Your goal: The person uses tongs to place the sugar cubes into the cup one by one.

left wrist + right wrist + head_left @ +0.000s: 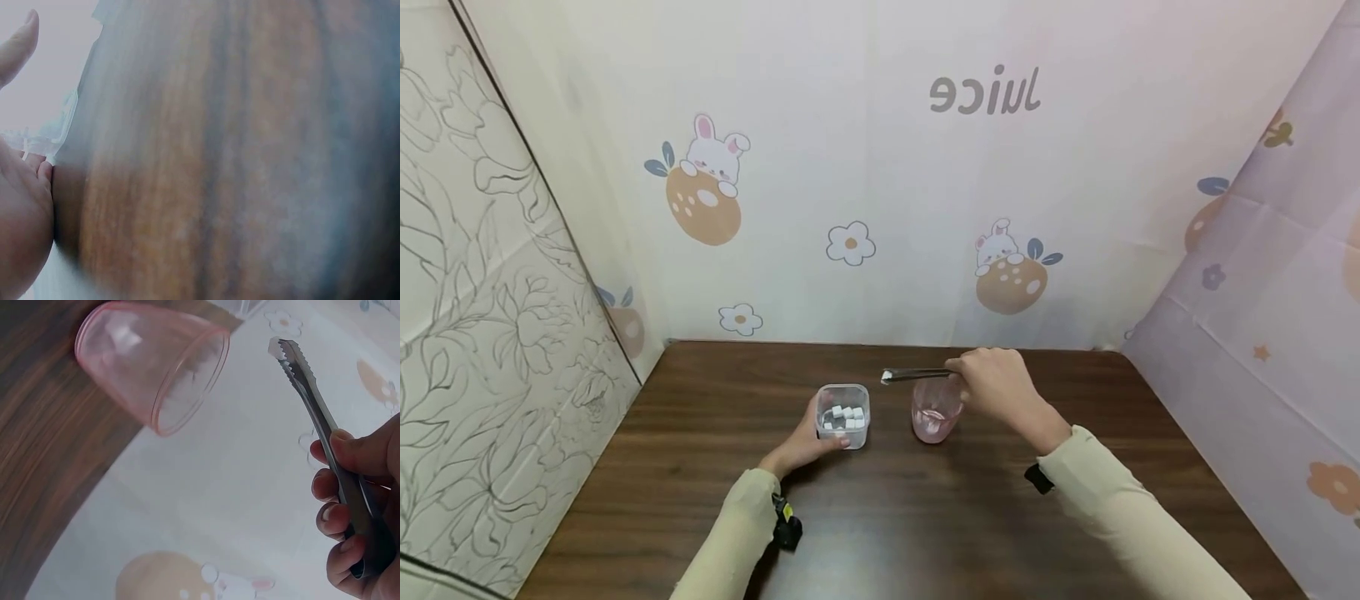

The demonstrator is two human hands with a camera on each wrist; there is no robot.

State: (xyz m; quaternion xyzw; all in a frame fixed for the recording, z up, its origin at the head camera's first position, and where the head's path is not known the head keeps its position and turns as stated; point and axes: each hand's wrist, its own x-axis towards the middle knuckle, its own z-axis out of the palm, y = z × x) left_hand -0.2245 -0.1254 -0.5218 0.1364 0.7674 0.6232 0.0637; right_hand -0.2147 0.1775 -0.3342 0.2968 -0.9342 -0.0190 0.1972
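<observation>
While the left hand [806,439] grips a tub [843,396], the right [1000,383] holds tongs [919,374] clear of a cup's rim [167,378].

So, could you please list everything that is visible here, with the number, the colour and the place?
Table: 1, brown, lower half
Cup: 1, see-through pink, on the table
Box: 1, clear, left of the cup
Cubes: several, white, inside the box
Tongs: 1, metallic grey, near the cup's top
Small piece: 1, whitish, at the tongs' tips
Printed cloth: at least 1, pale with orange fruits, behind and right
Flower-drawing sheet: 1, white and grey, left
Wrist devices: 2, black, one per wrist
Sleeves: 2, pale cream, both arms
Left hand: 1, bare, gripping the box
Right hand: 1, bare, holding the tongs
</observation>
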